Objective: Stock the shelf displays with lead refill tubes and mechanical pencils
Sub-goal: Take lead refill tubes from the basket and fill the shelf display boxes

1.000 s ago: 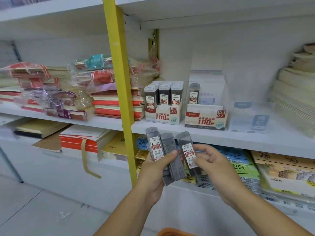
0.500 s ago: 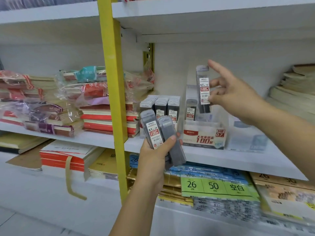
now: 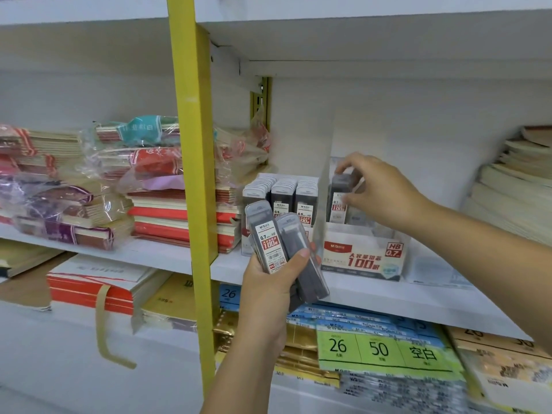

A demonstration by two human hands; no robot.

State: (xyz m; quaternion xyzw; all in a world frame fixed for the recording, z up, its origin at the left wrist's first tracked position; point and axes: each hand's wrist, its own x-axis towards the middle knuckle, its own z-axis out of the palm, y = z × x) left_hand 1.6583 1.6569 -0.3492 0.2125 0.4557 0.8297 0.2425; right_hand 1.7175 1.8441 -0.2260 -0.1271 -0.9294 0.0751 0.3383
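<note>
half a second earlier the right hand (image 3: 385,192) had held a lead tube (image 3: 340,189) high above the display box (image 3: 364,258). now it had lowered the tube into the box's left side, fingers pinching its top, so one more tube was nearly stocked. the left hand (image 3: 268,294) gripped the spare tubes (image 3: 265,237) in front of the shelf (image 3: 167,255). their labels read "m&g", "0.7 hb", "100". the box read "hb 0.7". the neighbouring tubes (image 3: 304,204) read "0.5 hb". a green tag (image 3: 379,349) below read "26", "50", "空白".
</note>
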